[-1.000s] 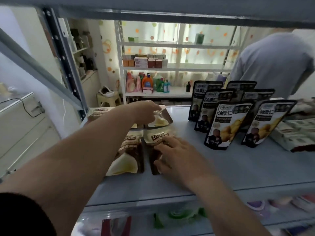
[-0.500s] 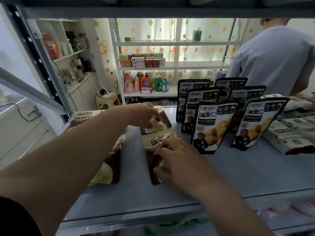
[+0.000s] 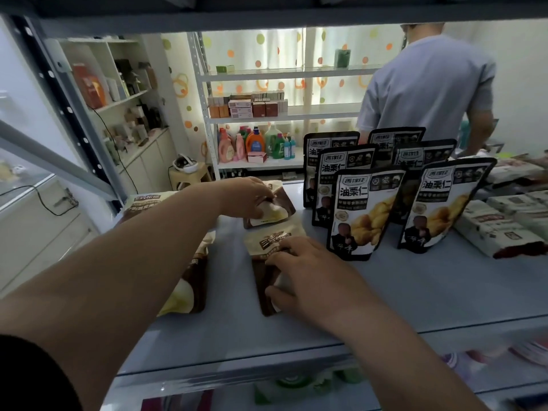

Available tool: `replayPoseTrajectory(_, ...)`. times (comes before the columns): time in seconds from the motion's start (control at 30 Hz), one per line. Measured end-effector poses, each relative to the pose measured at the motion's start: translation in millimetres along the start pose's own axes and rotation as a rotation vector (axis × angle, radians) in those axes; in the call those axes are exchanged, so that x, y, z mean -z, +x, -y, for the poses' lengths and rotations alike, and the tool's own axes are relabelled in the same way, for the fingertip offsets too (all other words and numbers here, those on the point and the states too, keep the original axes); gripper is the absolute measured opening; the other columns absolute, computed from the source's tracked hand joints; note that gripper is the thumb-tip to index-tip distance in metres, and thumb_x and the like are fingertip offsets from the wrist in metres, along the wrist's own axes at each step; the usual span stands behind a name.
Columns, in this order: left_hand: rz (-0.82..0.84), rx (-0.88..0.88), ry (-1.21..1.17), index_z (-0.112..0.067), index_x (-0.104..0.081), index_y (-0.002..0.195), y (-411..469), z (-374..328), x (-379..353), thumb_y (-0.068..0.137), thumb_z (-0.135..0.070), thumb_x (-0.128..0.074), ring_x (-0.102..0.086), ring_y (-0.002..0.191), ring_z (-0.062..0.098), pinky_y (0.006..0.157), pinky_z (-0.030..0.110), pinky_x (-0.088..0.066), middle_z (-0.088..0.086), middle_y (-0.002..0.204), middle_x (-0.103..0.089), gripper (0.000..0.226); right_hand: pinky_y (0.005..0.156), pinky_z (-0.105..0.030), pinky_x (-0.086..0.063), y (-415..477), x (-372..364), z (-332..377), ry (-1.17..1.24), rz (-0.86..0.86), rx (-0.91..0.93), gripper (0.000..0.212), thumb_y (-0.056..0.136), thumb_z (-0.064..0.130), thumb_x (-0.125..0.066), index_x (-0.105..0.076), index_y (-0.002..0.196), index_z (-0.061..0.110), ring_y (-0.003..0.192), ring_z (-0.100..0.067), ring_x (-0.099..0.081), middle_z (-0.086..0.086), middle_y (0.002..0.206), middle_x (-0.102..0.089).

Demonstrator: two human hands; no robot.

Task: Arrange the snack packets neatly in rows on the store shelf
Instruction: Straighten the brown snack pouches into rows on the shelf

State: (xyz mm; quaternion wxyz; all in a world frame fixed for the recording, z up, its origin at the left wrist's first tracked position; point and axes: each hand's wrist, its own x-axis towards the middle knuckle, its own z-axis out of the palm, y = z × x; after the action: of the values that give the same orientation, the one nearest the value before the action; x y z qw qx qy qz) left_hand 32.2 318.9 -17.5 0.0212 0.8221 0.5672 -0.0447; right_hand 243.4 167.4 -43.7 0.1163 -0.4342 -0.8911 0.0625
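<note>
Two brown-and-cream snack packets lie flat, one behind the other, on the pale blue store shelf. The far packet has the left grip on its upper end, fingers curled down and pinching it. The near packet sits under the right grip, which is spread loosely and presses down on it, thumb along the packet's left edge. Just to the left, under the left forearm, lie two more packets of the same kind. To the right, black chestnut pouches stand upright in two files. Beyond them, white-wrapped packs lie flat. Across the room a person in a grey shirt faces away, beside racks with detergent bottles.
</note>
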Motion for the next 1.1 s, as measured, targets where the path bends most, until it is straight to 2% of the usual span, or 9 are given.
replayPoseTrajectory(0.13,-0.110,-0.010,-0.053,-0.025,-0.049,0.141,-18.3,17.0,16.9,0.090,-0.028,-0.067,-0.054,0.120,0.016,0.102,0.030,-0.042,-0.001,0.139,-0.055,0.053,0.113,-0.039,-0.032,3.8,2.6,5.5,-0.006,-0.054,0.034,0.053,0.089,0.059,-0.053,-0.050,0.134,0.032,0.143,-0.019,-0.021,0.007,0.141,-0.043)
replayPoseTrajectory(0.2,-0.130,0.030,-0.074,-0.024,-0.051,0.139,-31.9,37.6,24.4,0.091,-0.025,-0.067,-0.056,0.116,0.015,0.096,0.025,-0.042,-0.001,0.137,-0.056,0.051,0.113,-0.037,-0.031,7.3,6.8,16.0,0.032,-0.070,0.057,0.055,0.091,0.058,-0.051,-0.044,0.140,0.035,0.145,-0.016,-0.017,0.009,0.145,-0.039)
replayPoseTrajectory(0.33,-0.131,0.223,-0.086,-0.026,-0.053,0.139,-62.5,79.9,23.9,0.090,-0.025,-0.067,-0.058,0.107,0.019,0.086,0.027,-0.042,0.003,0.133,-0.058,0.050,0.113,-0.034,-0.026,21.5,8.7,56.6,0.041,0.000,0.179,0.059,0.093,0.054,-0.052,-0.038,0.146,0.030,0.144,-0.019,-0.020,0.003,0.149,-0.036)
replayPoseTrajectory(0.43,-0.069,0.294,-0.069,-0.027,-0.055,0.137,-79.8,99.0,11.6,0.089,-0.031,-0.068,-0.058,0.111,0.020,0.092,0.033,-0.045,0.002,0.133,-0.059,0.050,0.113,-0.045,-0.028,40.4,-6.6,87.2,0.026,0.027,0.249,0.057,0.094,0.048,-0.053,-0.039,0.146,0.028,0.147,-0.026,-0.020,-0.002,0.153,-0.035)
replayPoseTrajectory(0.53,-0.054,0.305,-0.047,-0.028,-0.053,0.138,-86.1,107.4,-1.5,0.090,-0.032,-0.065,-0.056,0.119,0.021,0.101,0.039,-0.045,0.000,0.138,-0.057,0.050,0.115,-0.049,-0.025,56.9,-20.0,103.1,0.042,0.113,0.263,0.060,0.095,0.038,-0.050,-0.029,0.151,0.028,0.150,-0.031,-0.012,-0.008,0.158,-0.025)
replayPoseTrajectory(0.7,-0.040,0.254,0.002,-0.025,-0.052,0.138,-82.3,99.4,-10.6,0.088,-0.053,-0.063,-0.054,0.121,0.019,0.101,0.037,-0.044,-0.001,0.138,-0.055,0.059,0.118,-0.050,-0.017,68.8,-27.1,107.0,0.011,0.249,0.225,0.060,0.100,0.048,-0.037,-0.018,0.155,0.036,0.151,-0.032,-0.004,-0.007,0.165,-0.007)
replayPoseTrajectory(0.87,-0.032,0.241,0.005,-0.026,-0.052,0.137,-73.9,93.6,-12.0,0.086,-0.056,-0.062,-0.060,0.110,0.020,0.092,0.035,-0.049,-0.001,0.136,-0.054,0.061,0.115,-0.049,-0.024,61.5,-27.1,99.1,-0.019,0.195,0.210,0.060,0.095,0.052,-0.041,-0.031,0.150,0.032,0.150,-0.029,-0.010,-0.005,0.163,-0.016)
replayPoseTrajectory(0.97,-0.033,0.214,0.020,-0.023,-0.051,0.137,-70.3,85.3,-10.6,0.088,-0.049,-0.064,-0.054,0.116,0.020,0.093,0.034,-0.045,0.000,0.136,-0.054,0.057,0.111,-0.050,-0.031,53.5,-24.0,91.3,-0.021,0.174,0.194,0.059,0.094,0.052,-0.042,-0.034,0.148,0.031,0.150,-0.027,-0.011,-0.003,0.163,-0.018)
replayPoseTrajectory(1.1,-0.026,0.191,0.048,-0.022,-0.053,0.134,-67.0,80.7,-9.1,0.088,-0.048,-0.063,-0.054,0.109,0.018,0.087,0.031,-0.045,0.001,0.130,-0.056,0.054,0.107,-0.052,-0.038,46.2,-18.9,83.8,-0.003,0.154,0.179,0.057,0.093,0.052,-0.044,-0.036,0.146,0.034,0.150,-0.025,-0.013,-0.001,0.162,-0.020)
